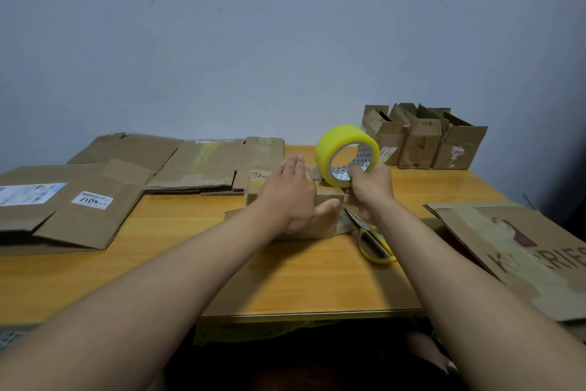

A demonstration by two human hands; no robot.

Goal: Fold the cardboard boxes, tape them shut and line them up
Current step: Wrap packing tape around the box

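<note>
while the right hand (369,189) grips the yellow tape roll (346,155), the left hand (290,192) presses flat on the small brown cardboard box (326,200) at table centre (finished boxes at two o'clock); slack pressure could skew the tape.

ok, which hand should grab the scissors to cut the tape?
Right, probably. The right hand holds the tape roll directly above the scissors; the left hand is pressing the box shut.
</note>
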